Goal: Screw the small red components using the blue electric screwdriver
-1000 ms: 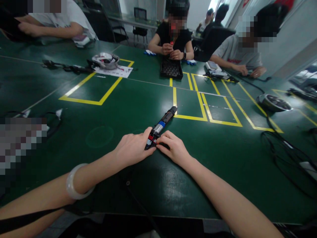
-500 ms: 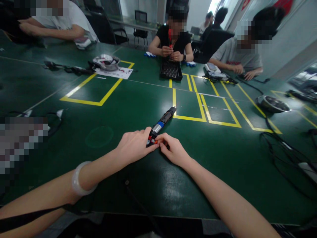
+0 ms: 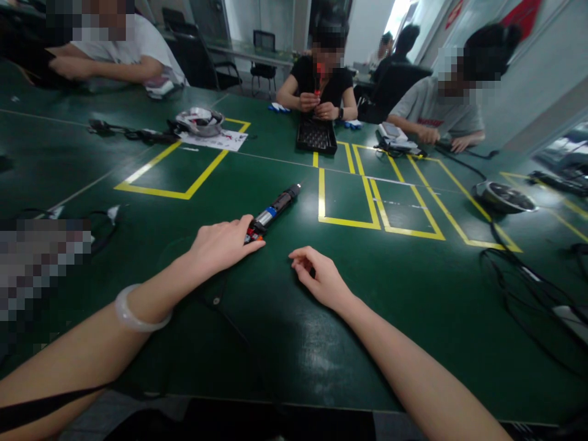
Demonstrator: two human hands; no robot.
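One slim, dark tool (image 3: 272, 212), banded blue and silver, is held at its rear end by the left hand (image 3: 222, 244) over the green table (image 3: 303, 343), its tip (image 3: 298, 185) pointed toward the yellow tape (image 3: 349, 223). The right hand (image 3: 324, 277) is loosely curled, apart from it; whether anything tiny is pinched cannot be told. The tool may be judged stiff and moderately weighty, best grasped around its barrel (image 3: 285, 199), with the exposed red parts (image 3: 250, 233) at the rear treated as fragile
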